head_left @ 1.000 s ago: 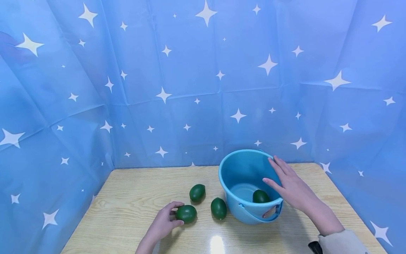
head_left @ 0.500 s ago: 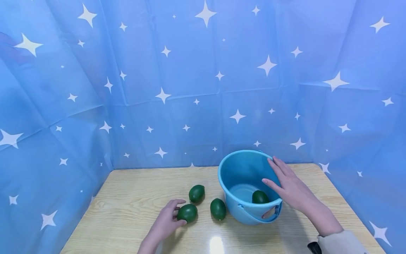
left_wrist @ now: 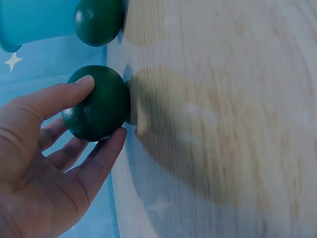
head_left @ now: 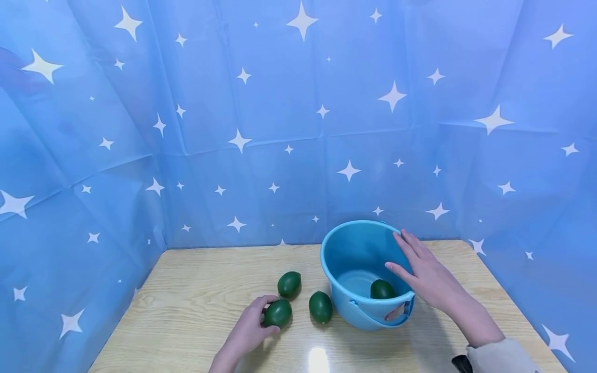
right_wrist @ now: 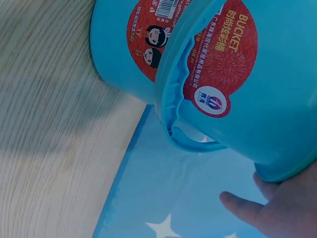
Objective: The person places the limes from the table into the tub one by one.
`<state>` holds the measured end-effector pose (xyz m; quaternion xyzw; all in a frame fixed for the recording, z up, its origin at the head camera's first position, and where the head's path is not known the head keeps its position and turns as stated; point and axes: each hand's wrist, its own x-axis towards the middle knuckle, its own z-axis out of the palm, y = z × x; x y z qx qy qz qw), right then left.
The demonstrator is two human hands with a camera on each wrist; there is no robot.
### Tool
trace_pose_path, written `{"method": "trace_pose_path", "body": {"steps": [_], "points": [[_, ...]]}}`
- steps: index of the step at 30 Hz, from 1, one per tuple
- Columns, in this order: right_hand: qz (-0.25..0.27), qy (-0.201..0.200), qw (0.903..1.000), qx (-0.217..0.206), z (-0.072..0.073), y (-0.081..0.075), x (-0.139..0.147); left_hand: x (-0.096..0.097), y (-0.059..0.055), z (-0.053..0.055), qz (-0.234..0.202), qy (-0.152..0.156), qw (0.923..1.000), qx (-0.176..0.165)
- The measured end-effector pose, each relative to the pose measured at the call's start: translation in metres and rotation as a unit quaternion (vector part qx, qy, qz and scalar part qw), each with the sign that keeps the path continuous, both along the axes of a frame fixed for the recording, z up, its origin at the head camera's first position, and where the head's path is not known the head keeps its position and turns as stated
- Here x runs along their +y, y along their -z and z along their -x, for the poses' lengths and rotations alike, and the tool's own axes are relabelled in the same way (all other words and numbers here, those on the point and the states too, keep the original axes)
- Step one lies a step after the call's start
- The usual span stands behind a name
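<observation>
Green oval fruit (head_left: 280,314), one — pinched between thumb and bent fingers of left hand (head_left: 252,327), on near left of wood-grain worktop (head_left: 186,290). Second fruit (head_left: 289,284), just beyond, on far side. Third fruit (head_left: 321,307), to the right, close beside blue bucket (head_left: 344,305). Fourth fruit (head_left: 383,288), inside bucket, near its right side. Right hand (head_left: 434,277) — fingers straight, thumb spread apart, laid against bucket's right rim. Starred blue backdrop (head_left: 280,103), behind, far side.
</observation>
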<state>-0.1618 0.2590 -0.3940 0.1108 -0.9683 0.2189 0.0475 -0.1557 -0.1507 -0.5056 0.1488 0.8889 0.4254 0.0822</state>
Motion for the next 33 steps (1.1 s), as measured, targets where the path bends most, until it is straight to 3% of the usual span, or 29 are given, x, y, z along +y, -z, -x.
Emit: {"method": "trace_pose_path", "body": {"steps": [12,22,33], "points": [[-0.003,-0.001,1.0000,0.008,0.000,0.000,-0.001,-0.003,-0.004,0.001,-0.003,-0.010,0.9999,-0.013],[-0.003,0.000,0.9999,0.010,-0.001,0.001,0.000,-0.004,-0.013,0.001,-0.019,-0.016,0.9995,-0.016],[-0.004,0.001,1.0000,0.008,-0.001,0.000,-0.001,-0.006,-0.020,0.002,-0.016,-0.016,0.9997,0.008]]}}
